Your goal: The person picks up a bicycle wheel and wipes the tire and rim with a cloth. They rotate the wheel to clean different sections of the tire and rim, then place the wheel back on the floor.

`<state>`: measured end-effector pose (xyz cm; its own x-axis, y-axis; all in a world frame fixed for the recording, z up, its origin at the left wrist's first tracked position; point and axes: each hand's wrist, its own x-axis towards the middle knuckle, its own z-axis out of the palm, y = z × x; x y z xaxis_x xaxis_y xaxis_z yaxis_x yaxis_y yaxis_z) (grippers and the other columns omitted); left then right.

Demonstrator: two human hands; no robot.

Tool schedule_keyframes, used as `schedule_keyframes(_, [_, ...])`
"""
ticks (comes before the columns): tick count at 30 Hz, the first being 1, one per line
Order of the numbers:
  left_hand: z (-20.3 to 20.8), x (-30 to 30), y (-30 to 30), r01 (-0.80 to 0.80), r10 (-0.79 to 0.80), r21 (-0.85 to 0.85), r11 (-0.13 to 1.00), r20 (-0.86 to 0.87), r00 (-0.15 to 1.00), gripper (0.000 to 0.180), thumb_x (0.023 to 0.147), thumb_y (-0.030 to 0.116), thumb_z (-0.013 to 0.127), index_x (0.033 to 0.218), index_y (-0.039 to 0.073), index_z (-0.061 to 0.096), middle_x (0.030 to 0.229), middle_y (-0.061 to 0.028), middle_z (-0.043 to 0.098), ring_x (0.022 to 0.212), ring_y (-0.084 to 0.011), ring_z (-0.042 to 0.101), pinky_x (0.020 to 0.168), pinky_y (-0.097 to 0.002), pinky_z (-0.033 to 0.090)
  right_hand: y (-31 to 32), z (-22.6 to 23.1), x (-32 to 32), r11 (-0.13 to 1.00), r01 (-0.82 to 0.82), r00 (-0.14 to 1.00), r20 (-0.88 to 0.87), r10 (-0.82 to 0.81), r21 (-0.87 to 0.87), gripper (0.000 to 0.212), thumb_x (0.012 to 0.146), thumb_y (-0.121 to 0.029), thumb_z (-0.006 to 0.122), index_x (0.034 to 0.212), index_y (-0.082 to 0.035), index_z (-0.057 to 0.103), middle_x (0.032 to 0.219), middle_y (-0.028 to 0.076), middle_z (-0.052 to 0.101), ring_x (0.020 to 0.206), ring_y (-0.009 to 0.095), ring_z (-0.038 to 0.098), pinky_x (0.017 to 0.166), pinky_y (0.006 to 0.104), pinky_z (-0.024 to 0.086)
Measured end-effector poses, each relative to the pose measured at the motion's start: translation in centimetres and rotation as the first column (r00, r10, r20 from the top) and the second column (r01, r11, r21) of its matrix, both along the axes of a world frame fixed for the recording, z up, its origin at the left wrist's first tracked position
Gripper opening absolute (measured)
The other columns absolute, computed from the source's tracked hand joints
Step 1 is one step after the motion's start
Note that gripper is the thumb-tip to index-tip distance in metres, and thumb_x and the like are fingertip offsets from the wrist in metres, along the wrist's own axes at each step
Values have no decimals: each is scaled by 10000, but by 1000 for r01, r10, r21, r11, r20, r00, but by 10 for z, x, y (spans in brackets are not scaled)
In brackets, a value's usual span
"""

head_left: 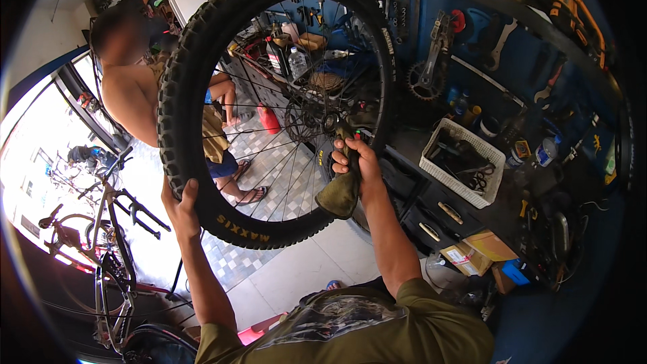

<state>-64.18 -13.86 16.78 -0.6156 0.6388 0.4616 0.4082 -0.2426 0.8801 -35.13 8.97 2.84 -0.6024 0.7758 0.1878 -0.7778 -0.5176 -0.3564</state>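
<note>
We hold a bicycle wheel [183, 87] up in front of us, above the floor [283, 266], its knobby black tyre facing us. Our left hand [180, 207] grips the tyre at its near left edge, thumb on the tread and the other fingers mostly hidden. Our right hand [356, 162] has its fingers closed around a dark green cloth [339, 195], whose upper end is at the hub [330, 121]; we cannot tell whether they touch. To the right, a white basket [450, 183] of dark parts stands on the tabletop, with a crankset [428, 74] farther off. On the far left we see another person [131, 98], and nearer, a bicycle frame [106, 229].
</note>
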Motion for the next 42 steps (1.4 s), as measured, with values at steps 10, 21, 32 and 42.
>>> schedule_keyframes(10, [2, 4, -5, -29, 29, -22, 999, -28, 999, 707, 844, 360, 766, 1389, -44, 565, 1158, -147, 690, 1020, -229, 643, 939, -364, 501, -23, 51, -14, 984, 175, 921, 354, -166, 4, 94, 976, -117, 600, 1066, -121, 575, 915, 11, 528, 660, 123, 486, 547, 295, 421])
schedule_keyframes(21, [4, 9, -6, -70, 69, -26, 997, -46, 997, 750, 827, 378, 771, 1404, -48, 551, 1169, -143, 687, 1033, -238, 640, 953, -366, 493, -16, 34, -28, 866, 319, 626, 601, -497, 384, 531, 950, -92, 621, 1472, -115, 529, 964, -14, 556, 667, 83, 498, 546, 272, 447])
schedule_keyframes(32, [27, 32, 7, -52, 55, 28, 998, -164, 985, 691, 860, 435, 732, 1369, -6, 576, 1067, -93, 666, 933, -182, 619, 855, -323, 494, 41, -19, 11, 82, -3, 66, 82, -994, 997, 660, 868, -8, 597, 1516, -76, 487, 1260, 272, 477, 1127, 444, 581, 987, 500, 489])
schedule_keyframes(42, [22, 23, 2, -90, 88, -27, 996, -82, 993, 624, 863, 415, 727, 1291, -23, 606, 1042, -85, 679, 908, -185, 629, 835, -325, 502, 116, 65, 68, -622, -508, 344, -521, -781, 596, 546, 900, -64, 604, 1328, -402, 634, 1255, 30, 532, 1047, 227, 619, 886, 406, 560])
